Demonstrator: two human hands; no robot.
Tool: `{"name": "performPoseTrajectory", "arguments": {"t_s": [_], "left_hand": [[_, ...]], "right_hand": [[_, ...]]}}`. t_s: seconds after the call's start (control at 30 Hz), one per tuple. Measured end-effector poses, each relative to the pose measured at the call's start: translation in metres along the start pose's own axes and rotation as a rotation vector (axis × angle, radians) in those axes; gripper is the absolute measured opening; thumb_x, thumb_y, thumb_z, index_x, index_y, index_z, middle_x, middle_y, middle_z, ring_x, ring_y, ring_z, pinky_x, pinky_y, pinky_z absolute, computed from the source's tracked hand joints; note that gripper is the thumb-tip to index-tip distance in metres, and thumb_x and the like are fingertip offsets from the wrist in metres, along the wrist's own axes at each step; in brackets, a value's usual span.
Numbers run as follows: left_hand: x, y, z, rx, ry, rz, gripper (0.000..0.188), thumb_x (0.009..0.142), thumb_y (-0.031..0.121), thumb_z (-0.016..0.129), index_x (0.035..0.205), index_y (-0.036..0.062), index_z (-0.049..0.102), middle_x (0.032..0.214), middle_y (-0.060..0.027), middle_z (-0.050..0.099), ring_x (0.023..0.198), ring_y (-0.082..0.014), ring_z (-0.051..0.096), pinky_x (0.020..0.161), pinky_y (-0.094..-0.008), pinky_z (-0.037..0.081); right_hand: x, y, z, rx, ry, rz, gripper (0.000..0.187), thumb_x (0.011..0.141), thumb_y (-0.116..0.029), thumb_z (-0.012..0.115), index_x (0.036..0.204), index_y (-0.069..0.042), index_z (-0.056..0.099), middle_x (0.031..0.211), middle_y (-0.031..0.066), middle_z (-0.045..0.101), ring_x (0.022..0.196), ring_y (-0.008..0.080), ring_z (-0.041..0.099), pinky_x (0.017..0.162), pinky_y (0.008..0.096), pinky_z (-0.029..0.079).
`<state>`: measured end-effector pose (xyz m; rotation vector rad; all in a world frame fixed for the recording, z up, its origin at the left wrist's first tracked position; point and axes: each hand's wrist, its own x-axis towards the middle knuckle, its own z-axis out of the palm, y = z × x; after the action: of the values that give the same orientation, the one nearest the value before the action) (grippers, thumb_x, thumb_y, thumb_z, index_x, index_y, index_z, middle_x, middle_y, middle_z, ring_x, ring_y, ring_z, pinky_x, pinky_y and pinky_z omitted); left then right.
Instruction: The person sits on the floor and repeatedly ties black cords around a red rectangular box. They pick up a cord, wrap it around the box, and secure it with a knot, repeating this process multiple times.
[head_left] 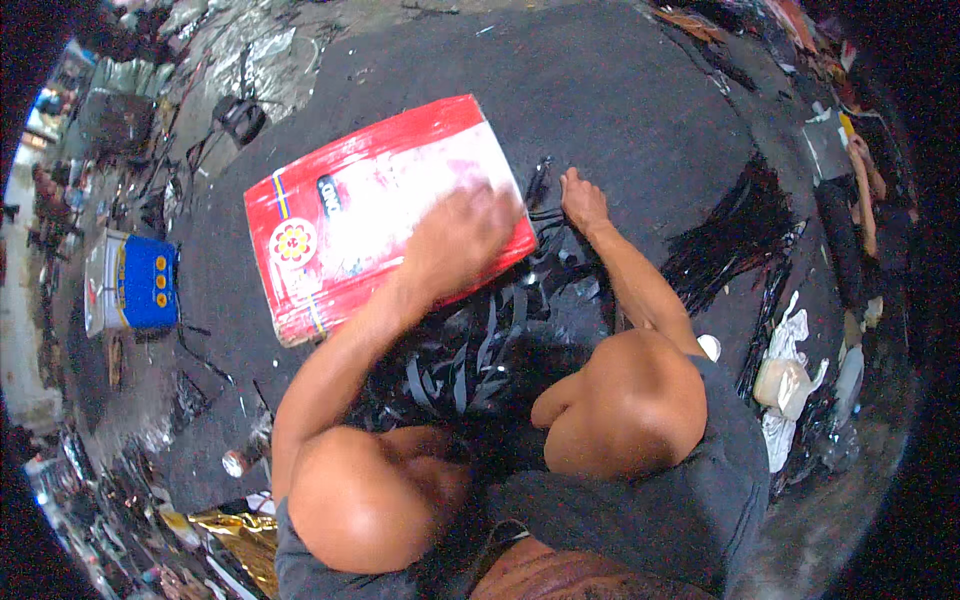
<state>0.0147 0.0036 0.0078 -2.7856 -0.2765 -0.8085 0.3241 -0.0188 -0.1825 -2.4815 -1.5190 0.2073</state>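
Note:
A flat red and white printed panel (390,190), glossy and with a round flower emblem, lies tilted on the dark mat in front of me. My left hand (468,235) is over its right-hand part, palm down; motion smears the fingers, so whether they grip anything is unclear. Just beyond the panel's right edge, my right hand (583,200) is closed. Thin black plastic strips (546,214) run from that edge to its fingers. Loose shiny black strips (460,365) lie between the panel and my bent knees.
On the left stands a blue and white box (145,282). A heap of black strips (735,245) spreads at the right, near a pale container on white plastic (782,388). Another person (862,195) sits at the far right. Gold foil (240,545) lies at the lower left.

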Motion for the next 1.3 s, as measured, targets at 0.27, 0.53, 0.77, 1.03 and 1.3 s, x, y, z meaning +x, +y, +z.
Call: {"name": "performPoseTrajectory", "arguments": {"t_s": [0.27, 0.53, 0.77, 1.03, 1.3], "left_hand": [[-0.138, 0.086, -0.004, -0.359, -0.491, 0.148, 0.042, 0.087, 0.018, 0.053, 0.128, 0.0107, 0.060, 0.131, -0.0090, 0.060, 0.123, -0.0271, 0.055, 0.100, -0.0473, 0.044], [-0.093, 0.056, -0.072, -1.005, -0.280, -0.555, 0.008, 0.077, 0.004, 0.073, 0.084, 0.0042, 0.069, 0.083, -0.0085, 0.068, 0.085, -0.0264, 0.065, 0.075, -0.0381, 0.051], [-0.024, 0.022, -0.151, -0.659, -0.106, -0.855, 0.017, 0.072, 0.008, 0.080, 0.071, 0.0016, 0.064, 0.068, -0.0068, 0.062, 0.067, -0.0193, 0.058, 0.063, -0.0310, 0.044], [-0.029, 0.031, -0.151, -0.864, -0.052, -1.116, 0.005, 0.074, 0.002, 0.072, 0.077, 0.0009, 0.067, 0.065, 0.0017, 0.059, 0.062, -0.0062, 0.051, 0.059, -0.0242, 0.040], [-0.051, 0.029, -0.124, -0.943, -0.227, -1.153, 0.005, 0.081, 0.003, 0.067, 0.078, -0.0011, 0.066, 0.069, 0.0023, 0.059, 0.067, -0.0060, 0.051, 0.062, -0.0233, 0.042]], "right_hand": [[0.092, 0.016, -0.149, 0.261, 1.280, 0.140, 0.037, 0.098, -0.030, 0.059, 0.125, -0.006, 0.059, 0.091, 0.0142, 0.070, 0.091, 0.0319, 0.067, 0.089, 0.0441, 0.050], [-0.073, -0.134, -0.224, 0.913, -0.030, -0.554, 0.015, 0.095, -0.016, 0.066, 0.100, -0.003, 0.070, 0.095, 0.0037, 0.070, 0.090, 0.0125, 0.064, 0.081, 0.0300, 0.053], [-0.143, -0.203, -0.223, 1.135, -0.763, -0.736, 0.037, 0.090, -0.032, 0.071, 0.107, 0.000, 0.065, 0.096, 0.0116, 0.070, 0.083, 0.0210, 0.067, 0.072, 0.0365, 0.053], [-0.140, -0.202, -0.197, 1.195, -0.316, -0.959, 0.023, 0.086, -0.022, 0.068, 0.089, 0.000, 0.066, 0.075, 0.0109, 0.068, 0.069, 0.0190, 0.066, 0.064, 0.0366, 0.052], [-0.121, -0.197, -0.222, 0.932, -0.532, -0.778, 0.027, 0.091, -0.030, 0.067, 0.091, -0.002, 0.068, 0.081, 0.0144, 0.070, 0.076, 0.0236, 0.069, 0.070, 0.0384, 0.053]]}}
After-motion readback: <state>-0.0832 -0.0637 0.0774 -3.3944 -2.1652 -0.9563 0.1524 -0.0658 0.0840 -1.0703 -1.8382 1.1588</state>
